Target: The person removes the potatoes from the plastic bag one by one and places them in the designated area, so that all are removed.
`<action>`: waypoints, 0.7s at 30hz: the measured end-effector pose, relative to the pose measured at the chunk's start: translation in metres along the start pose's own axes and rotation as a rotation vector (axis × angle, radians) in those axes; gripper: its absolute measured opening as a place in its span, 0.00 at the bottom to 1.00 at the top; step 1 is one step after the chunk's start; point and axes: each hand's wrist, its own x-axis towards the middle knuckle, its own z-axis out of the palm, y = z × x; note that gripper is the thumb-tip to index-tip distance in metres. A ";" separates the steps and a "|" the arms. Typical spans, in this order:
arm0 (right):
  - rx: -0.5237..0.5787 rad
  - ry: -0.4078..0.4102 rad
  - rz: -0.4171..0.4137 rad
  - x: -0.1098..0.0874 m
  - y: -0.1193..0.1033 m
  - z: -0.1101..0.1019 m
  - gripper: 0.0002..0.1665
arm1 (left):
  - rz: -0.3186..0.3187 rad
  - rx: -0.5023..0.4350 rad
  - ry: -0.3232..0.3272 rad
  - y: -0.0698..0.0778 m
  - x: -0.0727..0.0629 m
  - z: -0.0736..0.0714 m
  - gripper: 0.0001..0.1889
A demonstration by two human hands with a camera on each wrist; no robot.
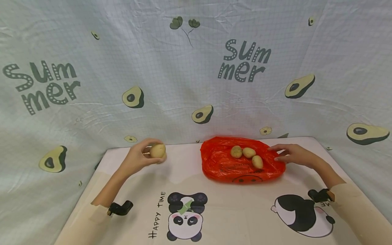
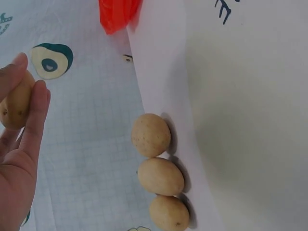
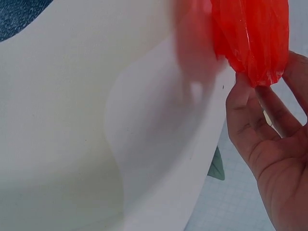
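Note:
My left hand [image 1: 136, 157] grips a potato [image 1: 157, 151] over the left part of the table. Just behind it in the head view, another potato [image 1: 162, 158] peeks out. The left wrist view shows three potatoes in a row, including a round one [image 2: 151, 135], on the table beside the hand and its held potato [image 2: 18, 103]. At the right, a red plastic bag [image 1: 218, 166] lies spread with its mouth wide, and three potatoes [image 1: 249, 152] rest in it. My right hand [image 1: 296, 154] pinches the bag's right rim between thumb and fingers.
A pale tablecloth [image 1: 239, 217] with panda prints covers the table. Behind the table's far edge hangs a light curtain [image 1: 171, 75] printed with avocados and lettering. Each forearm wears a black wrist mount, one of them on the left sleeve [image 1: 120, 208].

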 end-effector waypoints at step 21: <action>-0.036 0.000 0.007 0.001 -0.002 0.002 0.31 | -0.017 0.031 0.052 -0.018 -0.016 -0.018 0.31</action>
